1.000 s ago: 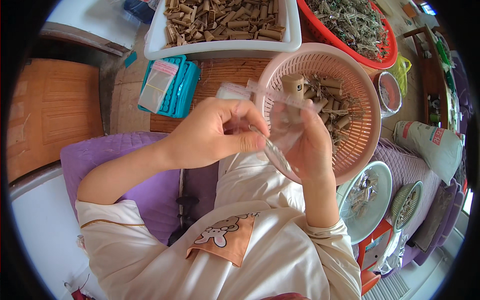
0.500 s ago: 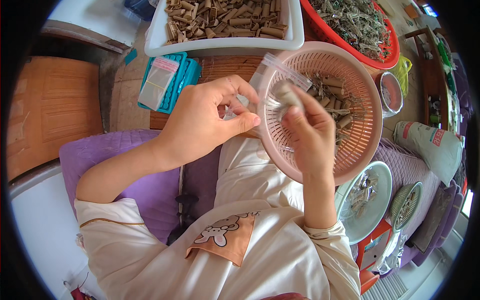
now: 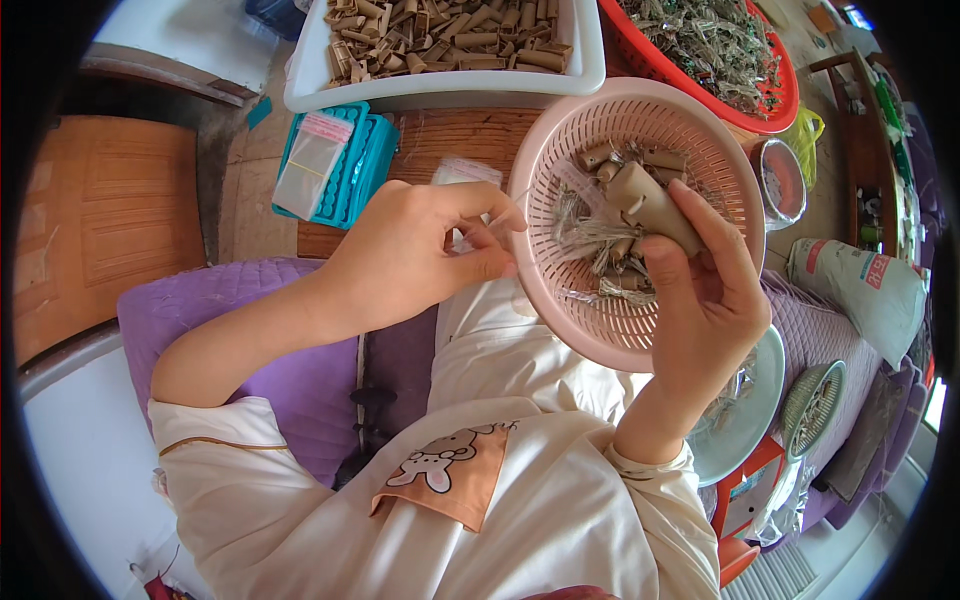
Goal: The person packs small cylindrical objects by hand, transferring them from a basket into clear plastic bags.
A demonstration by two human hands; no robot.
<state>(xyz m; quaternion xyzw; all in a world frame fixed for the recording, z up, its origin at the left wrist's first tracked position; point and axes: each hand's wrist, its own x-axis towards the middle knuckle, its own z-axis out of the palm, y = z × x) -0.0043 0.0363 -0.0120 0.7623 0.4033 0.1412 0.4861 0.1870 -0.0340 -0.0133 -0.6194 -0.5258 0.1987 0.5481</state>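
Observation:
Over the pink slotted basket [image 3: 640, 98], my right hand [image 3: 715, 275] grips a brown tube piece [image 3: 642, 203] between thumb and fingers. Clear, thin strands [image 3: 580, 235] spread beside its left end, above more brown tubes and strands in the basket. My left hand [image 3: 410, 250] is at the basket's left rim, fingers curled together in a pinch. Something see-through shows between those fingers, too small to name. Behind that hand a clear plastic bag [image 3: 467, 170] lies on the wooden table [image 3: 440, 128].
A white bin [image 3: 450, 82] of brown tubes stands at the back. Clear bags [image 3: 312, 180] lie on teal trays [image 3: 372, 150] at left. A red basket [image 3: 780, 105] of strands stands back right. A pale green basin [image 3: 755, 420] and small green basket [image 3: 812, 410] stand at right.
My right hand has moved right and slightly down, and the brown tube now shows clearly in it. The clear bag with the pink strip no longer spans the basket's left rim beside my left hand.

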